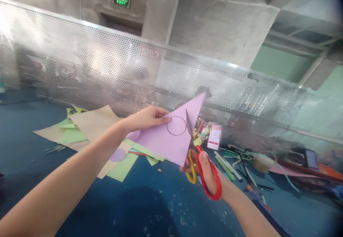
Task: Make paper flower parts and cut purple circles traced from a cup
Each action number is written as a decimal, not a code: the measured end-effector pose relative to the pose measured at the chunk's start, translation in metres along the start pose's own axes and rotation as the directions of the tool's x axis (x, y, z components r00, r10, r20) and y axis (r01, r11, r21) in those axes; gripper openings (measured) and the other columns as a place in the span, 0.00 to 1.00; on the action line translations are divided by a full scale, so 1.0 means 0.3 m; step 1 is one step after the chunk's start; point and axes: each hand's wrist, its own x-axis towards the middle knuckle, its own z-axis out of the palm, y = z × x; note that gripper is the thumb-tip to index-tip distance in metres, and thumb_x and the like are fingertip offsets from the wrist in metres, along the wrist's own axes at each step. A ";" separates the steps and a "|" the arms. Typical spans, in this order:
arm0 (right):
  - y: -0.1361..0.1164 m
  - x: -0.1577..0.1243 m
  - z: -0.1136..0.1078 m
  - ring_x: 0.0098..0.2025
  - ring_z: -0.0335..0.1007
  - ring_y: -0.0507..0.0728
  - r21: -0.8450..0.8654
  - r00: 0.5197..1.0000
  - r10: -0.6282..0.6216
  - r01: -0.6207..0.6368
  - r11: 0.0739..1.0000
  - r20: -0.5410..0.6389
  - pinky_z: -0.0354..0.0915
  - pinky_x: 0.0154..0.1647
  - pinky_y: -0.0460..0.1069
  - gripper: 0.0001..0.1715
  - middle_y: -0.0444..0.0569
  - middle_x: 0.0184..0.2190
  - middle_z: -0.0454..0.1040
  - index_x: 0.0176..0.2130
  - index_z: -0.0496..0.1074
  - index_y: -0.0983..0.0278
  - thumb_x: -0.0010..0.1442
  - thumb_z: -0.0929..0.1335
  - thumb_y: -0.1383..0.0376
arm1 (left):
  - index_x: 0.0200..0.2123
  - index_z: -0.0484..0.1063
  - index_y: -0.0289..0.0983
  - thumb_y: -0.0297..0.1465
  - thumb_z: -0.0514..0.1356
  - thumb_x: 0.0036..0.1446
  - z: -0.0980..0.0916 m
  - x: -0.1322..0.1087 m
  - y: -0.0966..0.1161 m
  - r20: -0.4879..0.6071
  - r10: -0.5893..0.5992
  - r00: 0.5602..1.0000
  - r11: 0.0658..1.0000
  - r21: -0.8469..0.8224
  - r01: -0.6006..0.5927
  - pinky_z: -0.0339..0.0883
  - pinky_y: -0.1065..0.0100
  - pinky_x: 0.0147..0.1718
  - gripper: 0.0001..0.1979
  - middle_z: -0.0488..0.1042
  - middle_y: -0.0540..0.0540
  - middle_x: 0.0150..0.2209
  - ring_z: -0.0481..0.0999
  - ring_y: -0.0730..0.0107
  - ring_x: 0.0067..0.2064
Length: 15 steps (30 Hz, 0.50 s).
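Observation:
A sheet of purple paper [155,140] is raised above the blue table, with a circle drawn on it in black line. My left hand [150,117] pinches the sheet just left of that circle, thumb on top. In my right hand [206,171] is a pair of scissors [197,144] with one red and one yellow handle loop. The thumb passes through the red loop, and fingers go through the yellow one. One blade lies over the paper, right of the circle, pointing up; the other blade is mostly hidden behind the sheet.
Brown and green paper sheets [93,122] overlap at the left, with a purple paper disc [118,155] on them. A lit phone [214,137] stands behind my right hand. Green and white sticks [227,165] and a tape roll [264,162] lie at right. A perforated metal screen [107,62] borders the back.

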 end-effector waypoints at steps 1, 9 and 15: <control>-0.004 -0.002 -0.002 0.33 0.71 0.58 -0.010 1.000 0.003 -0.003 1.000 -0.003 0.68 0.39 0.53 0.36 0.50 0.29 0.68 0.27 0.63 0.62 0.51 0.53 0.35 | 0.38 0.75 0.38 0.41 0.59 0.52 -0.001 -0.003 0.004 0.001 -0.006 1.000 1.000 -0.003 0.006 0.65 0.73 0.26 0.15 0.78 0.45 0.34 0.77 0.65 0.31; -0.004 -0.012 0.008 0.23 0.63 0.52 -0.034 0.999 -0.036 0.037 0.999 0.034 0.69 0.33 0.50 0.34 0.44 0.21 0.62 0.25 0.60 0.62 0.57 0.50 0.38 | 0.40 0.74 0.39 0.43 0.58 0.53 -0.014 -0.022 0.020 0.074 -0.040 0.996 0.999 0.024 0.038 0.64 0.74 0.25 0.16 0.78 0.47 0.34 0.76 0.70 0.28; 0.014 -0.008 0.028 0.17 0.58 0.50 -0.031 0.998 -0.049 0.048 0.998 -0.025 0.65 0.20 0.47 0.34 0.41 0.17 0.58 0.24 0.59 0.62 0.57 0.49 0.39 | 0.41 0.74 0.40 0.42 0.57 0.54 -0.016 -0.026 0.026 0.090 -0.060 0.994 0.998 0.009 0.059 0.63 0.74 0.24 0.16 0.78 0.48 0.35 0.75 0.72 0.27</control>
